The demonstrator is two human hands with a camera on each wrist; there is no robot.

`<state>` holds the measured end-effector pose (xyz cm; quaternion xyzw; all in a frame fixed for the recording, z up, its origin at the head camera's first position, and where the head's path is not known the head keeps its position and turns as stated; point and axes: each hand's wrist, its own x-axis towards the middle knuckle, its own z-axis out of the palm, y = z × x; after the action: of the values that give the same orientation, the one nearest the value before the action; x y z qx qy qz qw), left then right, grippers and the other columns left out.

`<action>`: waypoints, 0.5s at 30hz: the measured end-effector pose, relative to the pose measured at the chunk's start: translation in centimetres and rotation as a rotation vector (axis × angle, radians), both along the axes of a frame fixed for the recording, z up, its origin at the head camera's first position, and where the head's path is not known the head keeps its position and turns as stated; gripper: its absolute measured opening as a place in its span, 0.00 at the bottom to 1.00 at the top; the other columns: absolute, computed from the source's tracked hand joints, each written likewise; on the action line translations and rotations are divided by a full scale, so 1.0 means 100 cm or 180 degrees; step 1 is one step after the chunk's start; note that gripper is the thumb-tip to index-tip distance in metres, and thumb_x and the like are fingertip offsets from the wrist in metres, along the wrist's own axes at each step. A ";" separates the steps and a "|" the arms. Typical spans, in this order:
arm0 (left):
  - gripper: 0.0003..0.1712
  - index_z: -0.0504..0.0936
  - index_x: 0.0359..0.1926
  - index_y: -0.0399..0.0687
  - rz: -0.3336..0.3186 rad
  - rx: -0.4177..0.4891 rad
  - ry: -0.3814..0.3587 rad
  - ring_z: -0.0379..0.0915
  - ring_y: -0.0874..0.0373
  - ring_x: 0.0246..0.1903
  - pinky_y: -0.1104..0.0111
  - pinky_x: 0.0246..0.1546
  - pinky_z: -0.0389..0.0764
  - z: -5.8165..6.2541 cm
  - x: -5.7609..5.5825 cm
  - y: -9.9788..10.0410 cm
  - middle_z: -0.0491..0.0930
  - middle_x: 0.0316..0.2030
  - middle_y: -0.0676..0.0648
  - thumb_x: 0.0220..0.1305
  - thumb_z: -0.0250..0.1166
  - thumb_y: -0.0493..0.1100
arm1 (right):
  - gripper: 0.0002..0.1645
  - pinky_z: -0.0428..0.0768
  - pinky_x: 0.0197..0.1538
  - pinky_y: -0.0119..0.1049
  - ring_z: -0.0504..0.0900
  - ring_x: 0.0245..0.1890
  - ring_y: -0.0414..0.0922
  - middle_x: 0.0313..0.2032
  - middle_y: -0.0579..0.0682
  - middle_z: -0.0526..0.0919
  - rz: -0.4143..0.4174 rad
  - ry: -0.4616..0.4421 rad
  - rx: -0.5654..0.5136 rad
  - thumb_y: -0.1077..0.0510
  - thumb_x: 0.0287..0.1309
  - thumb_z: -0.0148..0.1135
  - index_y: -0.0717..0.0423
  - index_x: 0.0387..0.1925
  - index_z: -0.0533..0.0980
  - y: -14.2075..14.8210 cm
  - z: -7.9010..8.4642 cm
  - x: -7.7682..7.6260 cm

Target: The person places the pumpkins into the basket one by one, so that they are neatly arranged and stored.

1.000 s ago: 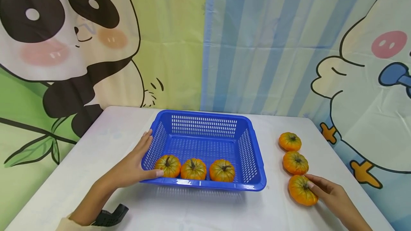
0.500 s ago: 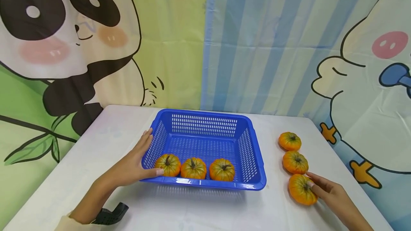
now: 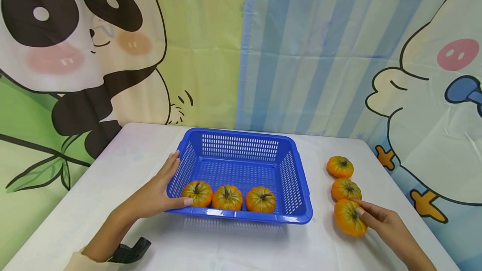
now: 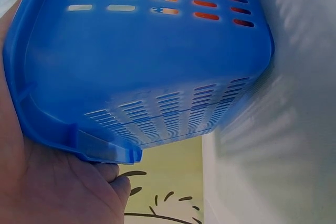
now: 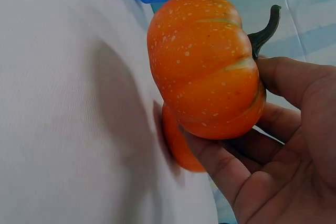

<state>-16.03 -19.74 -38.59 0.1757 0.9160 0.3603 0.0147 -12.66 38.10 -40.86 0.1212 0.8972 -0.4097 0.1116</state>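
Observation:
A blue plastic basket (image 3: 241, 170) with slotted walls stands on the table. Three small orange-and-green pumpkins sit in a row along its near side: a left one (image 3: 197, 193), a middle one (image 3: 227, 198) and a right one (image 3: 260, 199). My left hand (image 3: 156, 195) holds the basket's near left corner, thumb over the front rim and fingers along the left side. At the right, my right hand (image 3: 388, 225) pinches a pumpkin (image 5: 205, 66) by its upper side, lifted off the table with its shadow below. Behind it lie two more pumpkins, a nearer one (image 3: 346, 189) and a farther one (image 3: 340, 167).
A white cloth covers the table (image 3: 263, 246). A printed curtain (image 3: 301, 53) with a panda and a white cartoon animal hangs behind it. Near my left forearm, a black curved object (image 3: 132, 251) shows.
My right hand has raised the nearest pumpkin from the table, shifting it slightly left and away from me. The left hand and basket have stayed in place.

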 end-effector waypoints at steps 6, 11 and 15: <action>0.68 0.40 0.76 0.38 -0.0001 0.0010 0.0012 0.27 0.39 0.73 0.34 0.61 0.48 -0.001 0.000 -0.001 0.27 0.76 0.47 0.50 0.72 0.63 | 0.45 0.81 0.50 0.48 0.72 0.55 0.58 0.65 0.68 0.66 0.0018 0.0164 -0.0012 0.34 0.64 0.56 0.64 0.68 0.65 -0.013 0.006 -0.004; 0.68 0.39 0.76 0.39 -0.0001 0.0021 -0.0007 0.27 0.38 0.73 0.34 0.61 0.48 0.000 0.001 0.000 0.27 0.76 0.46 0.50 0.72 0.63 | 0.42 0.82 0.49 0.44 0.74 0.53 0.54 0.64 0.66 0.69 0.0135 0.0389 0.0037 0.36 0.64 0.57 0.62 0.67 0.67 -0.020 0.008 -0.006; 0.68 0.39 0.76 0.39 0.0000 0.0013 -0.0013 0.28 0.38 0.73 0.34 0.61 0.49 0.000 0.001 0.001 0.27 0.76 0.46 0.50 0.72 0.63 | 0.38 0.82 0.48 0.43 0.74 0.54 0.55 0.63 0.66 0.70 0.0239 0.0592 0.0074 0.40 0.66 0.57 0.62 0.66 0.69 -0.024 0.010 -0.007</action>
<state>-15.98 -19.67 -38.55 0.1750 0.9152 0.3626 0.0162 -13.34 35.70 -39.81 0.0502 0.9123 -0.4042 0.0418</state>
